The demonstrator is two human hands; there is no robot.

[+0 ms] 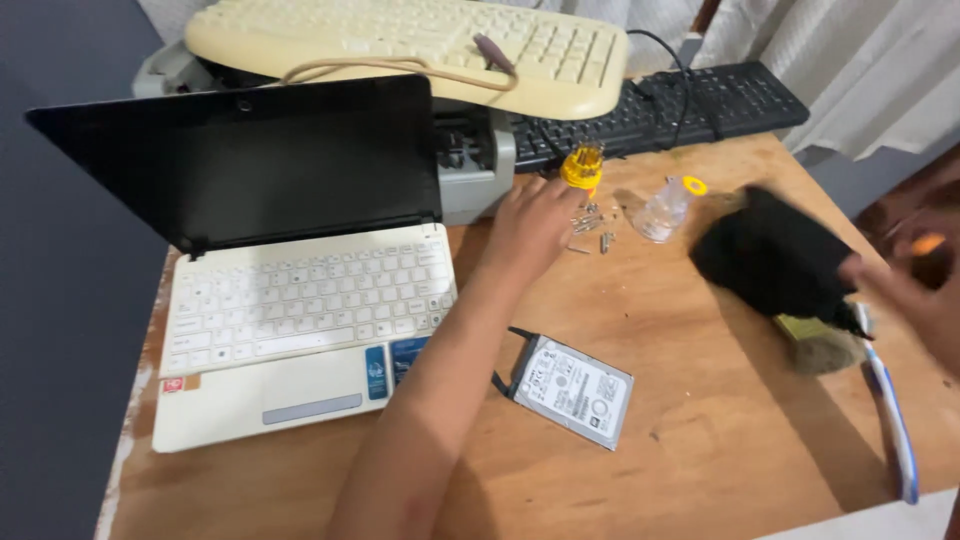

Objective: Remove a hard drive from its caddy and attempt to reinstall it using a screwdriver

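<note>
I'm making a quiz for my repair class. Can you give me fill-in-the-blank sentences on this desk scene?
1. The left hand reaches toward small loose ____ beside the yellow bit holder.
2. The hard drive lies on the ____ table.
3. The open laptop has a ____ keyboard.
4. The right hand grips a ____ pouch.

Missing words: screws; wooden; white; black

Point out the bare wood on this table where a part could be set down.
Free: bare wood below the hard drive toward the near table edge, and between drive and black cloth. Crowded: loose screws by the left hand, and beside the laptop.
</note>
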